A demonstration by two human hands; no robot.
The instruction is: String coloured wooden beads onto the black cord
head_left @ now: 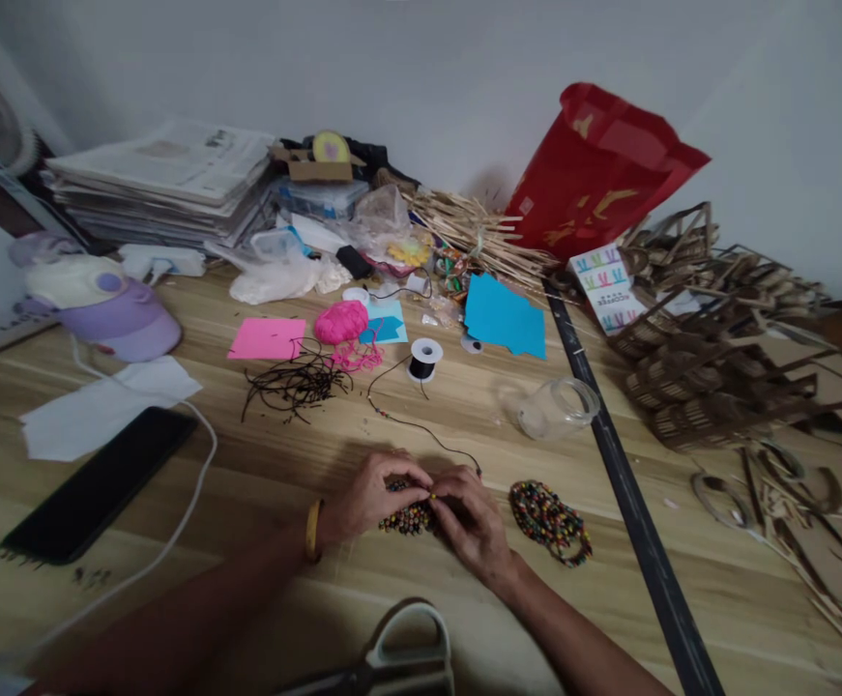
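Nearest the person on the wooden surface (290, 459) lay scissors (444, 643), partly out of sight. Just beyond, the left hand (373, 495) and right hand (477, 527) met, fingertips pinched together on a tiny yellow bead (433, 496), close over a heap of multicoloured beads (402, 522). Just beside the right hand lay a bundle of strung beads (552, 524). A black cord (435, 432) ran from near that hand's knuckles, left of a glass jar (555, 411), back towards a white spool (426, 354). Farther off sat pink yarn (340, 322); near the wall, a red bag (595, 184) tilted.

Scissors (377, 661) cut off; bead pile (406, 519) part-hidden
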